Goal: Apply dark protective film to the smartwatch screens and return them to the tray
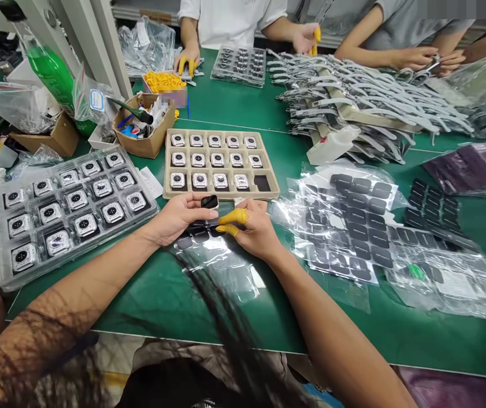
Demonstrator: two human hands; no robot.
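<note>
My left hand [177, 217] is closed around a small watch case [209, 202], its glossy dark face turned up, gripped by thumb and fingers. Close beside it, my right hand [253, 226] wears yellow finger covers and pinches at a clear sheet with black film pieces [195, 233]; the exact pinch point is partly hidden. Just beyond both hands stands a tan tray [222, 196] with rows of watch cases showing round black backs. Dark padding shows in its front right compartment. On the left lies a clear tray [81, 253] holding more such cases.
Sheets of black film pieces [359, 218] lie to the right on the green table [243, 326]. Behind them are a white bottle [332, 144] and a heap of grey straps [353, 102]. A cardboard box [149, 141] and green bottle [49, 68] stand left. Two co-workers' hands work opposite.
</note>
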